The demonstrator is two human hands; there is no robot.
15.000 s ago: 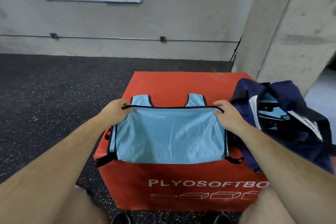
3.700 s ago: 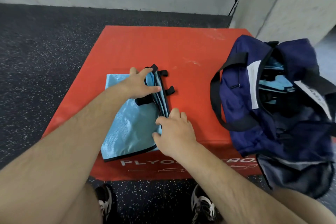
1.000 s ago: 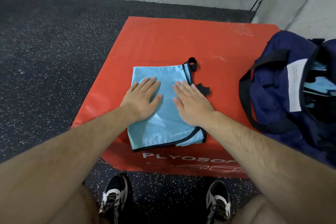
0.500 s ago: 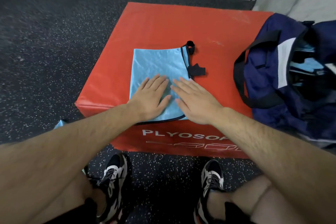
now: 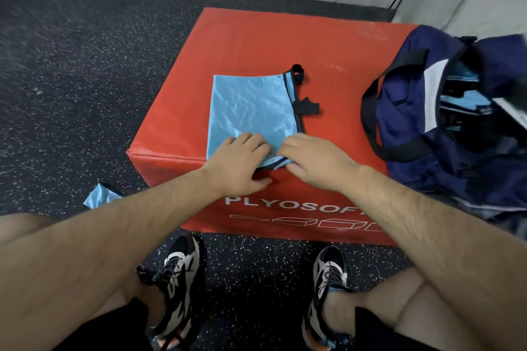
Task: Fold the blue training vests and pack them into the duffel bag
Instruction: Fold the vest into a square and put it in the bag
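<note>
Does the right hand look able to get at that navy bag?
Probably yes: the duffel bag stands open just right of the right hand on the red box, with bare surface between.

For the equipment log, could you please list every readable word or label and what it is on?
"PLYOSOF": white print on the front of the red box; the rest is hidden behind the right forearm.
White tag on the duffel bag: too blurred to read.
</note>
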